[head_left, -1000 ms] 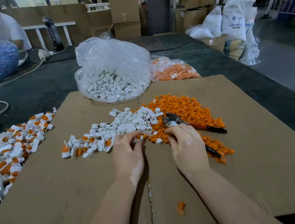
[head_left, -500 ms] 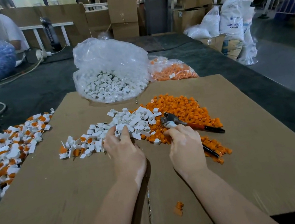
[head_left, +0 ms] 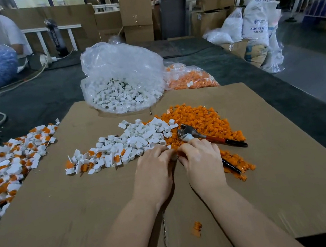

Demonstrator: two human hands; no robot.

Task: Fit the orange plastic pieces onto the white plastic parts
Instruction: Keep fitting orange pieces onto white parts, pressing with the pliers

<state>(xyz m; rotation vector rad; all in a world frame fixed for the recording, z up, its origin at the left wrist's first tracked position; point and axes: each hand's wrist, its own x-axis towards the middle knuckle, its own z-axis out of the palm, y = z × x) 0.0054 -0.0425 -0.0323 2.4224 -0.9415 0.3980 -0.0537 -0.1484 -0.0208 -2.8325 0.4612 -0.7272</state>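
Cardboard sheet (head_left: pixel 275 180) under both hands. White plastic parts (head_left: pixel 136 138), heap just beyond left hand (head_left: pixel 154 168). Orange plastic pieces (head_left: pixel 197 117), heap beyond right hand (head_left: pixel 201 158). Pliers (head_left: pixel 194 135) beside right hand. Fingertips of both hands curled together, meeting over something small; item unclear.

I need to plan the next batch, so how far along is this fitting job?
Done: a pile of assembled white-and-orange parts lies at the left. In hand: the left hand and right hand meet fingertip to fingertip; what they hold is hidden. Left: loose white parts, loose orange pieces, plus the bag of white parts.
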